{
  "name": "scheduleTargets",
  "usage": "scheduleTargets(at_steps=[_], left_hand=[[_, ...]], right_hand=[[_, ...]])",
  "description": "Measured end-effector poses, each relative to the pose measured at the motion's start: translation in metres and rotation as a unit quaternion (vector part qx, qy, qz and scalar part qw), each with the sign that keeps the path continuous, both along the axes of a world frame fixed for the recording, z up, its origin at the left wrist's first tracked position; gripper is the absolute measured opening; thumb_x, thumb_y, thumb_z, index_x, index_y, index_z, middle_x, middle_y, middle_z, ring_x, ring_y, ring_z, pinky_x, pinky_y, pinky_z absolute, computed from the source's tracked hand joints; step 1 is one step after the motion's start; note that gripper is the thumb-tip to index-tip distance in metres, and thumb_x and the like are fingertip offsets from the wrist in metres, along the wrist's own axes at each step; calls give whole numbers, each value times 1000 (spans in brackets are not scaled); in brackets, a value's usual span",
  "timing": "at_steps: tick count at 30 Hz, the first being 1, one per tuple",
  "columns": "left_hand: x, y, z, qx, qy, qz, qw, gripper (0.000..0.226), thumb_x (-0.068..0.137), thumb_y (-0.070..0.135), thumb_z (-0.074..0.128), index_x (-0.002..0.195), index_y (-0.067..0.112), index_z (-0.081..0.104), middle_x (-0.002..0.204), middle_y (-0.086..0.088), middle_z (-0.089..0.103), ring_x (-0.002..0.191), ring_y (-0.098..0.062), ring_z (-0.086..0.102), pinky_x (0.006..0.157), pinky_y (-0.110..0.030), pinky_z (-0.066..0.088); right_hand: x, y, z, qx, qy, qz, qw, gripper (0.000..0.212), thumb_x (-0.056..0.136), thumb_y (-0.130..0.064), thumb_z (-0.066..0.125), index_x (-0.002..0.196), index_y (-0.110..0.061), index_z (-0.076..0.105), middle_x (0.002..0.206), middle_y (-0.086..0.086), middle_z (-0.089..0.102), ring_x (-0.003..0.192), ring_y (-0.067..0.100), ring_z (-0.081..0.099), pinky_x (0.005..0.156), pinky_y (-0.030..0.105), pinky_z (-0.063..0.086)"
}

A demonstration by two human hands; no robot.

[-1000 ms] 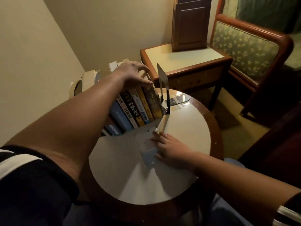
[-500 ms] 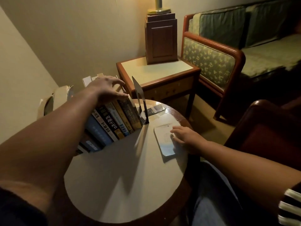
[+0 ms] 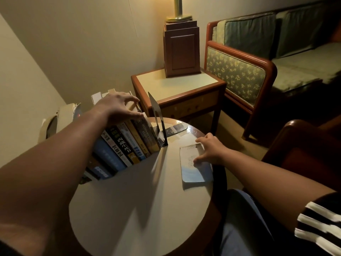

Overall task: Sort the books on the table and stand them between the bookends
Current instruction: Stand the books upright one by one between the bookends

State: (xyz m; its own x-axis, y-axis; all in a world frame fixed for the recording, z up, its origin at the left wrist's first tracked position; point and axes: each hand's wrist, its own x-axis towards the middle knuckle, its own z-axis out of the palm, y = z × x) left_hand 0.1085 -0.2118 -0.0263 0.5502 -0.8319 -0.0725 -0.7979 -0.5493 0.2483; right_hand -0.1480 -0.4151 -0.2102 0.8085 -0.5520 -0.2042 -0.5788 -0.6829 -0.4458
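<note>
Head view: left hand spread, unclenched, over the tops of the leaning books, which rest against the upright bookend. Right hand, fingers splayed, presses the thin book lying flat near the round table's right edge. Black spine reads 西藏生死书. Side table behind. Left forearm hides row's left end.

A living room: upholstered sofa, lamp on side table

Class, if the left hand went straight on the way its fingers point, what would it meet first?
Probably the upright black bookend, just beyond the books it rests on; depth is unclear.
</note>
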Motion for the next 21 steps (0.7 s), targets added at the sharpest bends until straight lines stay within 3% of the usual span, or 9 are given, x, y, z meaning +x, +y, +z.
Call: scheduleTargets(at_steps=[2, 5, 9, 12, 15, 19, 21], left_hand=[[-1, 0, 0, 0, -2, 2, 1000, 79, 67, 68, 63, 136, 33, 52, 144, -7, 49, 124, -31, 50, 97, -47, 46], [-3, 2, 0, 1, 5, 4, 1000, 86, 60, 72, 59, 136, 33, 52, 144, -8, 50, 125, -31, 49, 98, -49, 46], [0, 0, -1, 7, -11, -3, 1000, 73, 73, 62, 67, 138, 31, 51, 147, -7, 47, 126, -31, 47, 101, -49, 44], [0, 1, 1, 15, -12, -2, 1000, 83, 65, 70, 61, 138, 32, 50, 148, -6, 46, 128, -31, 46, 102, -52, 43], [-1, 1, 2, 14, 0, -2, 1000, 90, 58, 73, 57, 138, 31, 50, 148, -7, 45, 128, -31, 46, 102, -53, 43], [0, 1, 1, 13, -4, -3, 1000, 88, 60, 71, 58, 138, 31, 50, 148, -8, 45, 129, -32, 46, 102, -52, 43], [2, -1, 0, 12, -8, -4, 1000, 82, 67, 67, 62, 139, 30, 49, 148, -8, 45, 128, -31, 46, 101, -50, 44]], right_hand=[[-4, 0, 5, 56, -66, -41, 995, 75, 70, -32, 89, 134, -18, 54, 129, 3, 36, 119, 24, 44, 88, 31, 56], [-9, 0, 19, 132, -165, -88, 973, 46, 77, -16, 83, 118, -16, 62, 121, 3, 43, 112, 25, 53, 60, 16, 55], [-15, -1, 41, 118, -302, -101, 941, 35, 78, -11, 81, 109, -13, 65, 108, 1, 53, 102, 19, 60, 68, 20, 55], [-17, 3, 53, 5, -386, -100, 917, 30, 81, -8, 78, 106, -14, 63, 109, 5, 56, 98, 14, 59, 68, 12, 51], [-18, 6, 51, -75, -450, -61, 888, 26, 83, -6, 77, 107, -8, 66, 109, 10, 59, 99, 16, 61, 73, 12, 54], [-24, 10, 44, -152, -431, -17, 889, 24, 82, -1, 77, 104, -7, 69, 108, 11, 61, 95, 20, 64, 75, 9, 50], [-30, 12, 42, -158, -391, 18, 906, 30, 82, 4, 73, 109, -7, 67, 113, 12, 61, 102, 23, 64, 78, 10, 50]])
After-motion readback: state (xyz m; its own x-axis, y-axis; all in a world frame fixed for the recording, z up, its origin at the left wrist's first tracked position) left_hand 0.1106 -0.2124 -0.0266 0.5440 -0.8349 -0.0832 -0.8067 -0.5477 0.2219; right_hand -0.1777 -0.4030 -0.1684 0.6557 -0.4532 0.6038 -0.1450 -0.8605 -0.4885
